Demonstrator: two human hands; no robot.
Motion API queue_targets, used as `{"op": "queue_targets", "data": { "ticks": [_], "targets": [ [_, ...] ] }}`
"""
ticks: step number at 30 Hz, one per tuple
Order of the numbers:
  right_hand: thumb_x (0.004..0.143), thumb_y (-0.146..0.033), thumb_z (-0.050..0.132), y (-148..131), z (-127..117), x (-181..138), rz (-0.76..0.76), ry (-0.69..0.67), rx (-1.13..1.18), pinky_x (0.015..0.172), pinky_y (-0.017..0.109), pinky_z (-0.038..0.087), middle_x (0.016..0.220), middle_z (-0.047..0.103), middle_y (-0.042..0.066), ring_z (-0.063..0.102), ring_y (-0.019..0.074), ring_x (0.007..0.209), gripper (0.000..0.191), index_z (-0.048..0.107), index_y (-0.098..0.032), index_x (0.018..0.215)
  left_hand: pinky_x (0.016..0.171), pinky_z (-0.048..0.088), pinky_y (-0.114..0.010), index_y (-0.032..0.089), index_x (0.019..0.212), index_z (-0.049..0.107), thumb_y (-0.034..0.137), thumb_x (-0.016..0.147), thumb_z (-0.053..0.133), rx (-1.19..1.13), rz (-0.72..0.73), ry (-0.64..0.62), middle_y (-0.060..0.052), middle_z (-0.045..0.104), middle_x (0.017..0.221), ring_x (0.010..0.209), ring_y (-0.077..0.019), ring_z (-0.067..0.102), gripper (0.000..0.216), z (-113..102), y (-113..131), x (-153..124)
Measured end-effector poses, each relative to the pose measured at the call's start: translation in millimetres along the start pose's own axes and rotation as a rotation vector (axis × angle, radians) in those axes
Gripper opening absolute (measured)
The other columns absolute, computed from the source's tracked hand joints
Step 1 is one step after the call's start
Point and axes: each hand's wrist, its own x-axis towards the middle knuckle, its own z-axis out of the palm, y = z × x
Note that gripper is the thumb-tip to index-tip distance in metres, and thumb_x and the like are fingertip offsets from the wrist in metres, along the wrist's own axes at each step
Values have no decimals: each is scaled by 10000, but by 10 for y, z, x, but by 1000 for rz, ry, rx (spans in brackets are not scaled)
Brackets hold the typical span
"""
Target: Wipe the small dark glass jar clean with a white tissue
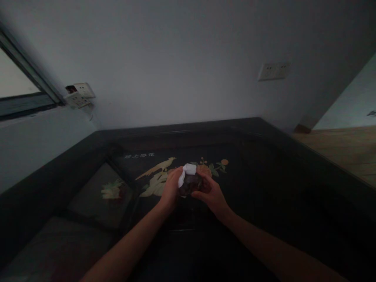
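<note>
Both my hands meet over the middle of a dark lacquered table [264, 172]. My left hand [171, 187] is closed, pressing a white cloth [187, 172] against a small dark rounded object [190, 185]. My right hand [210, 190] is wrapped round the same dark object from the right side. The object is dim and I cannot make out what it is. Under the hands the tabletop carries a painted bird [157, 167] and flowers [216, 166].
The table has a raised dark rim [182, 127] and stands in a corner against pale walls. Wall sockets [78, 94] sit at the left and another pair [273, 71] at the right. A window [17, 84] is at far left; wooden floor [346, 147] at right.
</note>
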Motion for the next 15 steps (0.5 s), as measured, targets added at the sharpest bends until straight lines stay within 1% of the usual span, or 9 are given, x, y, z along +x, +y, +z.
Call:
{"op": "queue_targets", "data": {
  "ticks": [3, 6, 8, 10, 12, 15],
  "targets": [
    [526, -277, 876, -2, 2, 0, -44, -34, 16, 979, 457, 501, 1222, 645, 76, 613, 280, 1146, 714, 585, -255, 1177, 716, 501, -287, 124, 828, 686, 272, 793, 591, -166, -140, -77, -48, 687, 736, 713, -186, 644, 180, 58, -27, 1],
    [553, -288, 868, -6, 14, 0, -76, -48, 23, 1039, 460, 452, 1333, 576, 86, 555, 279, 1230, 761, 536, -265, 1237, 787, 520, -316, 110, 807, 681, 274, 828, 549, -289, -239, -83, -67, 697, 710, 757, -207, 673, 212, 99, -36, -7],
    [572, -311, 860, -1, 20, 1, -98, -33, 26, 1013, 448, 472, 1338, 564, 89, 567, 271, 1211, 751, 506, -272, 1233, 824, 522, -334, 100, 832, 686, 270, 855, 506, -324, -275, -94, -79, 705, 723, 799, -221, 683, 248, 106, -44, -11],
    [597, -351, 843, 8, 21, -1, -112, -8, -13, 944, 432, 514, 1283, 589, 94, 608, 266, 1138, 687, 502, -267, 1187, 854, 520, -347, 92, 877, 688, 259, 866, 475, -343, -297, -120, -89, 715, 771, 848, -231, 685, 271, 100, -55, -14],
    [630, -391, 816, 10, 19, -9, -121, 31, -134, 893, 419, 532, 1252, 595, 102, 614, 268, 1107, 613, 520, -254, 1148, 866, 519, -345, 93, 913, 688, 262, 864, 479, -355, -305, -140, -92, 722, 822, 875, -229, 683, 274, 83, -70, -16],
    [676, -416, 780, -14, 19, -32, -175, 101, -324, 886, 408, 527, 1286, 558, 107, 559, 278, 1170, 533, 559, -242, 1128, 846, 521, -316, 108, 889, 689, 275, 862, 508, -361, -287, -129, -77, 722, 827, 827, -201, 682, 248, 55, -93, -20]
  ]
}}
